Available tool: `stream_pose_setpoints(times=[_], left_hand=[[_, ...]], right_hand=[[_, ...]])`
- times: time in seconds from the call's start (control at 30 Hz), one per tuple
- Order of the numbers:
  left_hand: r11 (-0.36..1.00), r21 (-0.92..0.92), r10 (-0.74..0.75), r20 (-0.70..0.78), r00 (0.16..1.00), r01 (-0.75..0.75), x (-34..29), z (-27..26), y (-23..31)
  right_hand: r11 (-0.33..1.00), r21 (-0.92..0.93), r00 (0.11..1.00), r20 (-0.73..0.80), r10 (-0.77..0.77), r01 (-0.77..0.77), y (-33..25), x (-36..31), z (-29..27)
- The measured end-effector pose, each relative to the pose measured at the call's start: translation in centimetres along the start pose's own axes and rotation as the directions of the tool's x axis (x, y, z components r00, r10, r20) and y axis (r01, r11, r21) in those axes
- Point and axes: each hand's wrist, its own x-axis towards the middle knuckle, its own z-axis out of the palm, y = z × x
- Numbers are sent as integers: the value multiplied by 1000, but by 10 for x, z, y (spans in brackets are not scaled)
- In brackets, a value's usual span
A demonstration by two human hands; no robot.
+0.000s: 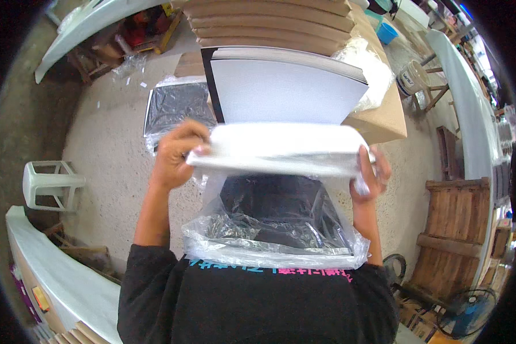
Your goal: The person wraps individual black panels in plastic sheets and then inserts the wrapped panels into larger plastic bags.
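A white sheet point(281, 146), blurred by motion and bowed along its top edge, spans the space between my hands. My left hand point(180, 153) is closed on its left end, thumb and fingers pinching the edge. At the other end my right hand point(370, 175) grips it, with a bit of white or clear material at the fingers. Just below the sheet, close to my chest, is a black flat piece point(272, 200) in a clear plastic bag point(275, 252). Beyond the sheet stand upright white panels point(286, 86) with a black edge at the left.
Behind the panels lie stacked brown cardboard pieces point(269, 23) and white plastic wrapping point(370, 74). A plastic-wrapped black panel point(180, 106) is to the left. A white stool point(54, 184) stands at far left, a wooden pallet point(450, 235) at right, and a white bucket point(411, 79) at far right.
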Motion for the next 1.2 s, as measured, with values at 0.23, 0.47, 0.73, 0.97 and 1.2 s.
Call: stream_pose_setpoints(times=[0.23, 0.47, 0.73, 0.97, 1.2], left_hand=[[276, -840, -537, 269, 800, 467, 18, 33, -64], [-147, -729, -565, 617, 548, 669, -167, 155, -172], [-146, -688, -692, 584, 423, 711, -123, 175, -199], [718, 19, -456, 768, 450, 695, 10, 33, -99], [931, -358, 165, 242, 956, -70, 81, 77, 76]], right_hand=[[-502, 217, -93, 848, 523, -837, 75, -19, 9], [-311, 45, -8, 986, 166, -949, 7, -117, 38], [-99, 152, 112, 938, 328, -983, 48, -146, 63], [544, 170, 549, 488, 678, -822, 77, 41, -38], [-266, 585, 488, 799, 351, -766, -66, 113, 18]])
